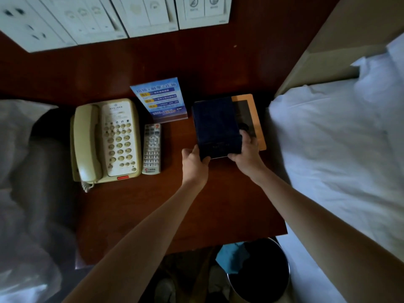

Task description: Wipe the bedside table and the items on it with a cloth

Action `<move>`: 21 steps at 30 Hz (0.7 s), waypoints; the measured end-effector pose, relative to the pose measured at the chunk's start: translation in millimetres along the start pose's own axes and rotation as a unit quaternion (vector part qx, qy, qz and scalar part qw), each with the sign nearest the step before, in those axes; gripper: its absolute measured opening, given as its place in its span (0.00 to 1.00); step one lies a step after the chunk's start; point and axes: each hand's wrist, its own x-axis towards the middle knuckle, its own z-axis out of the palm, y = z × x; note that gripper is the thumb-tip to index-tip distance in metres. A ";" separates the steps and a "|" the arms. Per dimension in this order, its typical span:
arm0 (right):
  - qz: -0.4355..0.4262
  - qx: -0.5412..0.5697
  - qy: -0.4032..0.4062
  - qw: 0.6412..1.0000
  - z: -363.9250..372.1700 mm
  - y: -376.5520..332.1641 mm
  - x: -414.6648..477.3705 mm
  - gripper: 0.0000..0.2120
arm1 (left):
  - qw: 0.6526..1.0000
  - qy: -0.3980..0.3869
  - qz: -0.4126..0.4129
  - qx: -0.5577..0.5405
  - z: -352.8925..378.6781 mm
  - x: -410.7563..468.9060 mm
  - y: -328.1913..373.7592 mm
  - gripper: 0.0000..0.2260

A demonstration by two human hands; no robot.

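Both hands grasp a dark blue book at its near corners: the left hand curls round the near-left corner, and the right hand clasps the near-right edge, thumb on the cover. The book sits at the right rear of the table, over an orange-edged tray. Whether it rests on the tray or is just lifted cannot be told. No cloth shows plainly in either hand; the dark cover could hide one, but that is not clear. The phone, remote and card stand to the left, the card just beside the book's far-left corner. The main risk seems to be that corner: swinging the book leftward would probably tip the upright card onto the remote. Held only by its near end, the book could also sag and slip, dragging the tray toward the table's right edge by the bed. If it drops forward off the table, it may land in the bin below. Wiping with both hands busy looks awkward, so one grip will likely have to let go first.
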 end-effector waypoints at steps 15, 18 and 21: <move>0.024 -0.095 0.006 0.995 -3.2 -5.7 4.8 0.34 | 0.994 -0.007 0.067 0.083 -2.3 8.8 -5.8 0.18; 0.034 -0.085 -0.012 0.996 -5.5 -8.2 1.8 0.33 | 0.994 -0.031 0.061 0.084 -6.3 9.5 -5.1 0.18; 0.033 -0.054 -0.028 0.998 -9.6 -13.9 -2.6 0.32 | 0.995 -0.049 0.056 0.067 -13.9 6.7 -1.5 0.16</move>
